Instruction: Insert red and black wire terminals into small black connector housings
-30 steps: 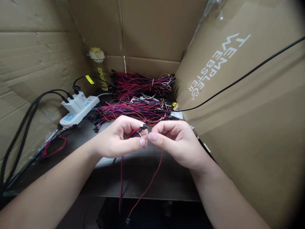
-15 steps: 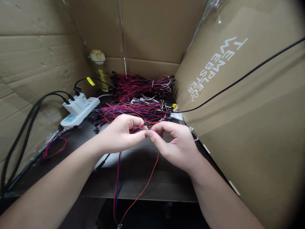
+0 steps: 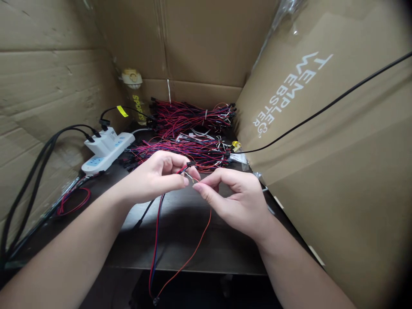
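My left hand [image 3: 154, 176] is closed around a wire harness; its red and dark blue wires [image 3: 156, 242] run down past the table's front edge. A small black connector [image 3: 191, 164] sticks out above its fingers. My right hand [image 3: 236, 195] pinches the end of a thin orange wire [image 3: 201, 238], close to the left fingertips. A short pale piece [image 3: 189, 175] shows between the two hands; its kind is too small to tell. The orange wire loops down and meets the other wires at a small connector [image 3: 156, 301] hanging below the edge.
Two bundles of red and dark wires [image 3: 183, 116] lie at the back. A white power strip [image 3: 106, 156] with plugs stands at left, near a bottle [image 3: 134, 96]. Cardboard walls [image 3: 206, 43] surround the table [image 3: 180, 253]. A black cable [image 3: 315, 109] crosses at right.
My hands have moved slightly apart, and the left thumb has drawn back from the right fingertips. The black connector and pale piece show more clearly. The hanging wires have swung a little left.
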The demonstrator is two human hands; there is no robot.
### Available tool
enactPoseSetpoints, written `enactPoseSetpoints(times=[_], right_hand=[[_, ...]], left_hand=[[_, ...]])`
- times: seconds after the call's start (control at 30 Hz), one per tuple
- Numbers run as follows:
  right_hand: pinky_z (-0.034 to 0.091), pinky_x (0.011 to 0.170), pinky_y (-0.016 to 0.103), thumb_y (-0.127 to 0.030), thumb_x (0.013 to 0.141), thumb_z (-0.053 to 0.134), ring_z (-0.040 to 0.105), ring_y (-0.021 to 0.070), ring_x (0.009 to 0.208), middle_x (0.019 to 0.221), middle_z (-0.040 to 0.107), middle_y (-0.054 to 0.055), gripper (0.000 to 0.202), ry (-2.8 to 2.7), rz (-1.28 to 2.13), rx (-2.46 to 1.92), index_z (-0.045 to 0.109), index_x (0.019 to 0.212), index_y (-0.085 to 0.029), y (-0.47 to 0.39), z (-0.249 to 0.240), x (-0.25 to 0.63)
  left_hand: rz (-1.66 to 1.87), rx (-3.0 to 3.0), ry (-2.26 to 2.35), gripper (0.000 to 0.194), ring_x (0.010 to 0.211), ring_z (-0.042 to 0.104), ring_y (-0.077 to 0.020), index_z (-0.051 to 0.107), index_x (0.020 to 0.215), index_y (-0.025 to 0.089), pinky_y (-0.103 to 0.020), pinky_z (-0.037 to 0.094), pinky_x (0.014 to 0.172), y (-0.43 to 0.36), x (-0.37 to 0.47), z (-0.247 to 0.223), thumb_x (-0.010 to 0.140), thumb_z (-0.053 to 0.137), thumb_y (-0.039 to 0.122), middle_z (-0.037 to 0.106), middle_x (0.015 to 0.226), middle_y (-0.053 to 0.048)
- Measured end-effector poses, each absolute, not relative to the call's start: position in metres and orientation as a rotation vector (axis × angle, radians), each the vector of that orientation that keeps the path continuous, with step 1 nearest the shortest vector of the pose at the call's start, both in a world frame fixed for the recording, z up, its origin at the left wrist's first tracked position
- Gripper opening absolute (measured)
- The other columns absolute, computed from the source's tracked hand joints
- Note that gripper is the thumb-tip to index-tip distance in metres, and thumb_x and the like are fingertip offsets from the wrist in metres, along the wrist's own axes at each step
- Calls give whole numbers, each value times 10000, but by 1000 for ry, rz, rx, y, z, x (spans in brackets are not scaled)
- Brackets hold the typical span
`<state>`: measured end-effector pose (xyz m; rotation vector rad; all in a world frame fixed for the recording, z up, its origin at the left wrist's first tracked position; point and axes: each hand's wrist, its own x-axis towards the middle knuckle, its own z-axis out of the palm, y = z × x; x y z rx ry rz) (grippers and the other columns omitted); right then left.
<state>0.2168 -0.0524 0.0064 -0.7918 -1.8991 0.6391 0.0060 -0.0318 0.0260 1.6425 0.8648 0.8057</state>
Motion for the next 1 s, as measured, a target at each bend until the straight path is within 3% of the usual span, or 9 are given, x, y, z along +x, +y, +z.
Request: enactPoseSetpoints(times=[0.1, 0.27, 0.47, 0.73, 0.87, 1.0], right_hand=[[466, 570, 224, -260, 899, 752, 551, 79, 555, 666, 696, -13, 177, -1892, 604, -807, 714, 749, -174, -53, 8, 216], [473, 576, 198, -224, 897, 752, 597, 73, 586, 675, 704, -14, 167, -1893, 570, -776, 709, 749, -159, -53, 7, 215], [459, 580, 158, -139, 875, 728, 571, 44, 582, 650, 666, -31, 166, -1944, 517, -720, 674, 718, -137, -52, 3, 214], [452, 567, 143, -123, 875, 705, 568, 38, 570, 633, 657, -27, 181, -1960, 577, -723, 663, 698, -124, -51, 0, 212], [443, 562, 136, -127, 879, 697, 559, 34, 571, 636, 652, -30, 180, -1955, 626, -710, 659, 703, -123, -52, 0, 212], [424, 546, 132, -122, 873, 691, 531, 28, 557, 618, 630, -35, 192, -1956, 648, -703, 644, 687, -123, -52, 1, 214]], left_hand=[[832, 1573, 868, 92, 447, 353, -50, 673, 780, 122, -174, 247, 407, -33, 6, 27, 749, 703, 203, 504, 532, 40], [845, 1564, 872, 213, 440, 342, -35, 546, 679, 141, -156, 249, 398, -36, 10, 30, 740, 745, 189, 483, 518, 60], [866, 1602, 931, 247, 504, 341, -32, 532, 694, 143, -140, 252, 440, -36, 13, 26, 769, 767, 158, 483, 563, 62], [776, 1569, 960, 317, 521, 281, -48, 522, 726, 157, -190, 195, 458, -35, 13, 21, 844, 769, 319, 417, 575, 65], [729, 1514, 925, 329, 544, 379, -61, 552, 708, 145, -208, 259, 496, -33, 13, 19, 902, 706, 362, 504, 598, 28], [730, 1394, 849, 325, 507, 366, -50, 516, 656, 152, -210, 327, 536, -32, 12, 17, 871, 722, 284, 444, 540, 58]])
